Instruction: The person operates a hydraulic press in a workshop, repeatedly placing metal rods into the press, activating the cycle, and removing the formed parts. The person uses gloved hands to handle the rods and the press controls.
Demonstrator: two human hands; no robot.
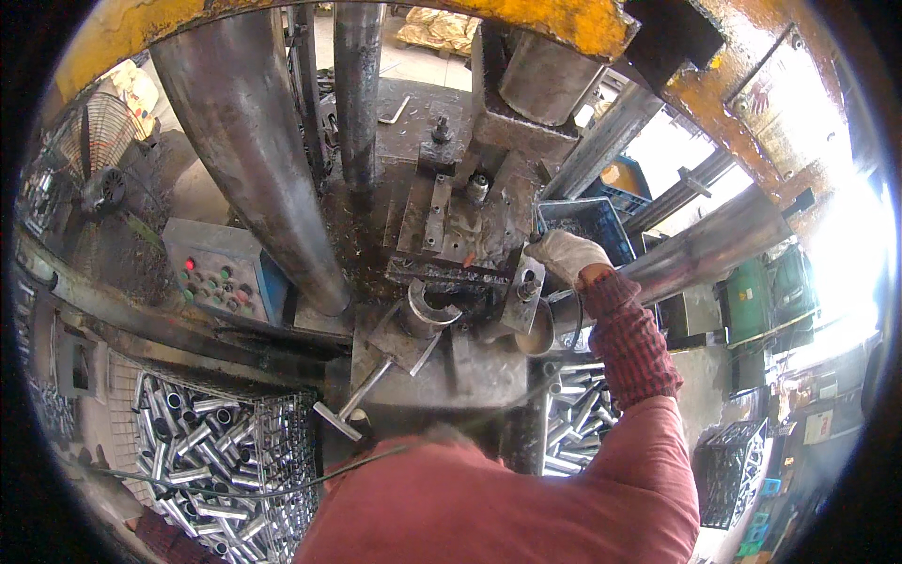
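Note:
My right hand (pixel 568 256), in a pale glove, reaches to the right side of the press bed. Its fingers are curled round something dark whose kind I cannot make out. Just below it stands a metal block with a bolt and nut (pixel 526 287). A half-ring metal saddle (pixel 429 312) sits in front of the die (pixel 460 226), with a T-shaped metal bar (pixel 352 404) pointing toward me. Low at the far left, my left hand (pixel 111 496) is blurred and dim beside a wire basket (pixel 293 442); its fingers do not show clearly.
Shiny metal tube pieces (pixel 211 446) fill the basket; more tubes (pixel 578 414) lie at the right. Thick steel columns (pixel 249 160) surround the bed. A button box (pixel 225 273) and a fan (pixel 99 155) stand left. A blue crate (pixel 592 226) is behind my right hand.

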